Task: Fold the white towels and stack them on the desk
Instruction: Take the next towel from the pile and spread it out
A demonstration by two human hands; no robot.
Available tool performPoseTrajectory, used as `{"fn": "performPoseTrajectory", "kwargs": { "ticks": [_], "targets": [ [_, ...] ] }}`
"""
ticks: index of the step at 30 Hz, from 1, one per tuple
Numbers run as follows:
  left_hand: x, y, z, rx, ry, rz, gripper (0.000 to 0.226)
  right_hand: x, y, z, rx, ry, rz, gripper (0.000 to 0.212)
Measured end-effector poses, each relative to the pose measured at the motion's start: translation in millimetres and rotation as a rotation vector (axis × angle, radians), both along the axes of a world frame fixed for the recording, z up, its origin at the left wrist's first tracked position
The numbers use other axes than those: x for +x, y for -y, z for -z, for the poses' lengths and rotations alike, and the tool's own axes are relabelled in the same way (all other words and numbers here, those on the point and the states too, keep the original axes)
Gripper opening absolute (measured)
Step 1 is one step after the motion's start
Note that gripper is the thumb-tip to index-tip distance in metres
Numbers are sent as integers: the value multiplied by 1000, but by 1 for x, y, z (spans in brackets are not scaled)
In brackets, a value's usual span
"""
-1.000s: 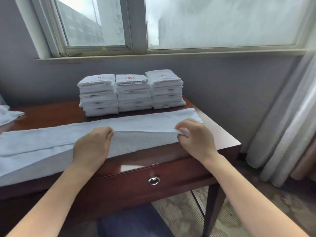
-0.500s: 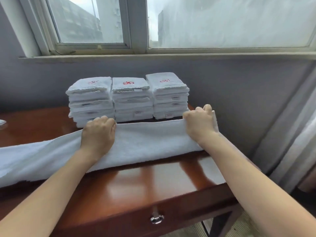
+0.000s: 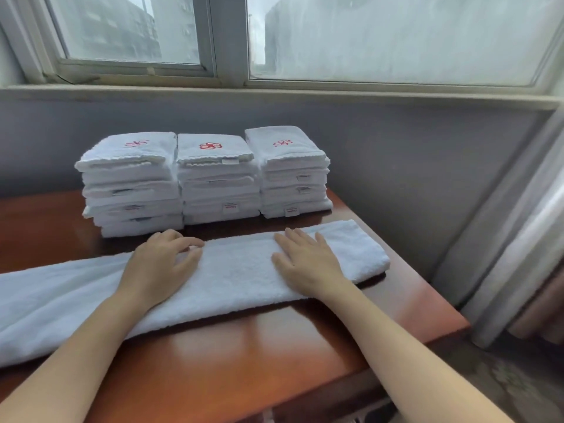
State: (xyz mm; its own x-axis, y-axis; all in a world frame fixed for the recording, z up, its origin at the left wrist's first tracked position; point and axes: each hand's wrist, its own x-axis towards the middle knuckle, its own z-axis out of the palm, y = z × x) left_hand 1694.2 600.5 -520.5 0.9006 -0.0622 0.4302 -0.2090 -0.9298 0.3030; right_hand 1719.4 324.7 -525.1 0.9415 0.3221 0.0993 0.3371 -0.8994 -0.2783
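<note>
Left hand (image 3: pixel 164 264): laid on the long folded towel (image 3: pixel 238 276), fingers loosely bent, tips at its far edge. Nothing is gripped, it's only pressed down.
Right hand (image 3: pixel 305 264): laid flat on the same towel, fingers straight and spread, nothing held.
Towel: stretched as a narrow band across the desk (image 3: pixel 244 355). The right end is stopped short of the desk's right side, and the left end is cut off by the frame.
Risk, fold: thick terry, so the fold could probably spring open once the palms are lifted.
Risk, unseen end: whether the left end is hanging off can't be told. If it is, the band could get dragged sideways.
Risk, neighbours: the left stack (image 3: pixel 131 184) is built a bit unevenly and sits just behind the left fingertips, so it could be nudged on the next fold.
Containers: none are seen, tbh. No basket or tray.
Stacks: the left, middle stack (image 3: pixel 218 184) and right stack (image 3: pixel 293 175) are set straight on the desk, side by side, against the wall.
</note>
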Motion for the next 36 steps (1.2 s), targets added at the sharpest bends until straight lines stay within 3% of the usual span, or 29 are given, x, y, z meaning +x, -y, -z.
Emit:
{"fn": "performPoseTrajectory", "kwargs": {
  "ticks": [24,29,36],
  "targets": [
    [-7,70,5,-30,-16,-107,33,17,67,-8,45,-18,-8,54],
    [-31,43,-5,24,-29,-86,35,-1,26,-17,215,23,-68,49],
    [-100,-42,-17,-7,-15,-217,31,-50,-104,-18,301,7,-449,47]
  ]
}}
